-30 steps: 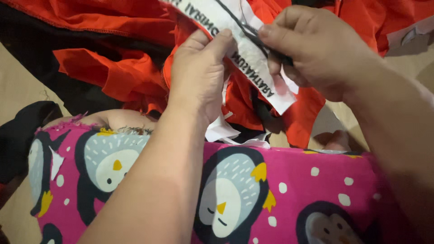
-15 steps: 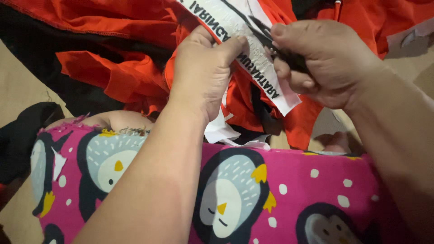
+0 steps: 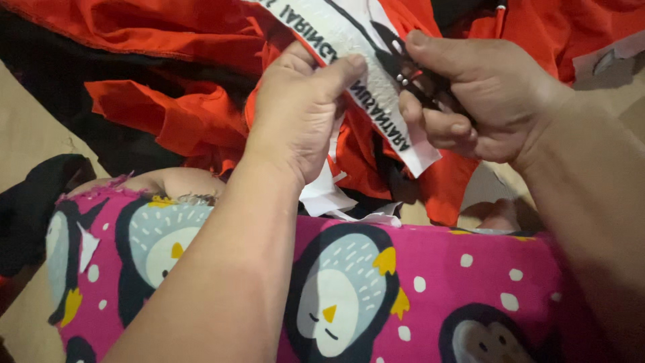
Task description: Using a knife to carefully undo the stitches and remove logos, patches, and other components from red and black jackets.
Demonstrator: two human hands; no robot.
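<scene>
My left hand (image 3: 295,121) pinched the white fabric strip with black lettering (image 3: 366,87), thumb on top, holding it against the crumpled orange cloth garment (image 3: 181,121); my right hand (image 3: 484,101) was clenched around small black metal thread snips (image 3: 410,67), blades resting on the strip; below lay pink penguin-patterned fabric (image 3: 416,296) over my lap.

A home-style sewing spot: heaped orange fabric (image 3: 168,121) with a white lettered strip (image 3: 363,81), small black thread snips (image 3: 413,74), and a bare tan floor (image 3: 27,134) at left.
</scene>
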